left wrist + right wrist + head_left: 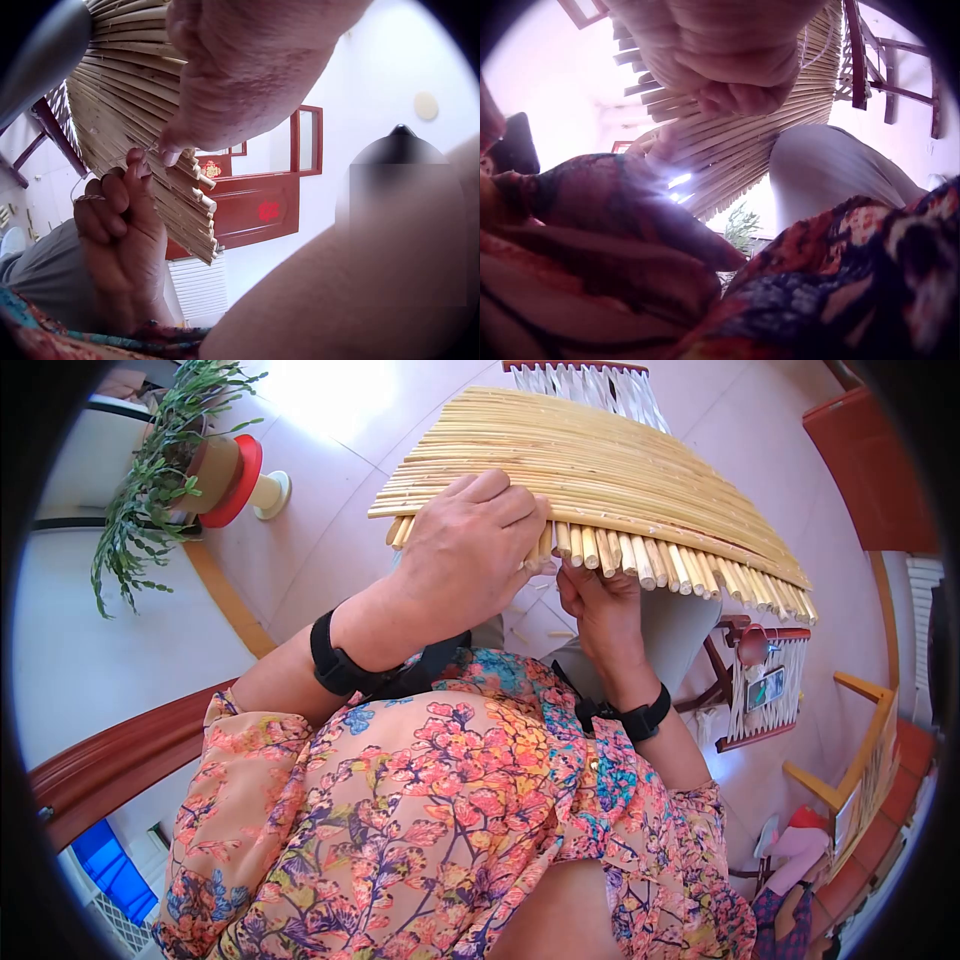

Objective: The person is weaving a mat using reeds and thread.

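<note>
At the far left, a green trailing plant with flat, jointed stems point(140, 510) spills over a tan pot point(212, 475), which sits against a round red dish point(240, 482) above a cream stand point(270, 494). Next comes the left hand point(470, 550), reaching in from a floral sleeve point(250, 760); its fingers are bent over the near edge of a fan-shaped mat of straw-coloured stalks laid side by side point(590, 470), gripping it. The mat is held aslant in front of the body, above knees in grey trousers point(685, 622), its uneven cut ends facing the person. Beyond its far edge shows a stool top of white cords point(610, 395). To the right of the left hand, the right hand point(608, 610) is under the cut ends, fingers curled, pinching a thin pale thread point(78, 181) close to the stalks, as the left wrist view shows. Farther right, a dark-red-framed stool strung with white cords point(785, 710) carries a phone point(765, 688), and at the far right are a red-brown cabinet point(870, 475) and a yellowish wooden frame point(868, 730).
</note>
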`<state>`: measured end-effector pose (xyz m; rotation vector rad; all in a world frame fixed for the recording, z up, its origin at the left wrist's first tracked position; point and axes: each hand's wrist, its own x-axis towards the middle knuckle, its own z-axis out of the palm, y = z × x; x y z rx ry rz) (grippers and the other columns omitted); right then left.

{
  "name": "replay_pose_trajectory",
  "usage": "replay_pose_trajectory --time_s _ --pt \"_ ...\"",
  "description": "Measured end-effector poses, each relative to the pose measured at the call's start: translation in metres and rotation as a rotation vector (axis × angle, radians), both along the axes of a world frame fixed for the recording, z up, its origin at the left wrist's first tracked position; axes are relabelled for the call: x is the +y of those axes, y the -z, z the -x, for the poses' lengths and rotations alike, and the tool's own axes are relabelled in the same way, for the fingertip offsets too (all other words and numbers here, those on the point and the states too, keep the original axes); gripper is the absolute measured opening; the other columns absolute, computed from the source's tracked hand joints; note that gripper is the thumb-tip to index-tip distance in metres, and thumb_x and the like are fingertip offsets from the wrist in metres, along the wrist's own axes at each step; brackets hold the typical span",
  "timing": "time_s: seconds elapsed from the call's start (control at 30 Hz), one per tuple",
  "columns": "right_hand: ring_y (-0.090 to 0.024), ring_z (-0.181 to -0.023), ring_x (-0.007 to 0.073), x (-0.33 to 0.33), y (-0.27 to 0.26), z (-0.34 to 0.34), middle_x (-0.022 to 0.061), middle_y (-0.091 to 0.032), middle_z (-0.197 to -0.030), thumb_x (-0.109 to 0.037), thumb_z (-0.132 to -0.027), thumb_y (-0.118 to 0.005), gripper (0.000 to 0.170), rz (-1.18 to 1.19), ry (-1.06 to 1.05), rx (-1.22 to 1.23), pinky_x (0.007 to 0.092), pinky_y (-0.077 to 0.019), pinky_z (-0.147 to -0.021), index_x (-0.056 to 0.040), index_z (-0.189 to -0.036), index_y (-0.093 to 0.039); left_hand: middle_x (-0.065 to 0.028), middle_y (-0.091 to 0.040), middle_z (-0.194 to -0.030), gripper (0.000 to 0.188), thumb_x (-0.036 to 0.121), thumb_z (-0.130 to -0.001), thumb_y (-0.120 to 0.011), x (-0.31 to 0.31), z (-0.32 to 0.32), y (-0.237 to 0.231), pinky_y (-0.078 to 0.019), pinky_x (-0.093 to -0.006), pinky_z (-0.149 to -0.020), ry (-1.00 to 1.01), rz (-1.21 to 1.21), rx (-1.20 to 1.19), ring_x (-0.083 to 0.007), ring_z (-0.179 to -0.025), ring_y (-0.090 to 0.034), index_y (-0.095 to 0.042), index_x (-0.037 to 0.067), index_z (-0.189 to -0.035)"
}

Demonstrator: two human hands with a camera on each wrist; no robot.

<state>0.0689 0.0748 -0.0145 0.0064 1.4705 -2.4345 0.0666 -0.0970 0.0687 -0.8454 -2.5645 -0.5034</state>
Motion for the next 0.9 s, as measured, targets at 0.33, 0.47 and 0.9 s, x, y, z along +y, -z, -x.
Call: replay_pose_trajectory --time_s 0.33,0.47,0.9 --pt "-0.041 -0.051 0.0063 -0.002 -0.003 -0.003 -0.0013 -0.053 -0.067 -0.003 -0.087 -0.055 0.006 -0.033 0.049 -0.052 0.0182 -0.0278 -0.042 -0.007 -0.088 -0.06 -0.0074 -0.056 -0.089 0.048 0.022 -0.062 -0.073 0.002 -0.002 0.004 -0.0466 -0.0334 -0.068 0.004 0.039 0.047 -0.024 -0.078 -0.054 -0.057 -0.002 -0.101" --pt "-0.041 -0.05 0.0064 0.001 -0.004 -0.001 -0.0001 -0.052 -0.062 -0.005 -0.087 -0.056 0.005 -0.104 0.003 -0.076 0.0185 -0.0283 -0.042 -0.0074 -0.088 -0.06 -0.0084 -0.058 -0.093 0.049 0.022 -0.06 -0.075 0.0 -0.004 -0.001 -0.0475 -0.0335 -0.069 -0.052 -0.034 -0.035 -0.0253 -0.081 -0.056 -0.059 0.001 -0.102" --pt "-0.041 -0.047 0.0074 0.009 -0.026 -0.012 0.0015 -0.052 -0.061 -0.012 -0.09 -0.054 0.007 -0.316 -0.1 -0.013 0.0202 -0.0298 -0.041 -0.007 -0.087 -0.058 -0.0106 -0.059 -0.1 0.05 0.024 -0.062 -0.076 0.001 -0.019 -0.016 -0.048 -0.036 -0.076 -0.072 -0.053 -0.015 -0.03 -0.091 -0.056 -0.06 0.003 -0.104"
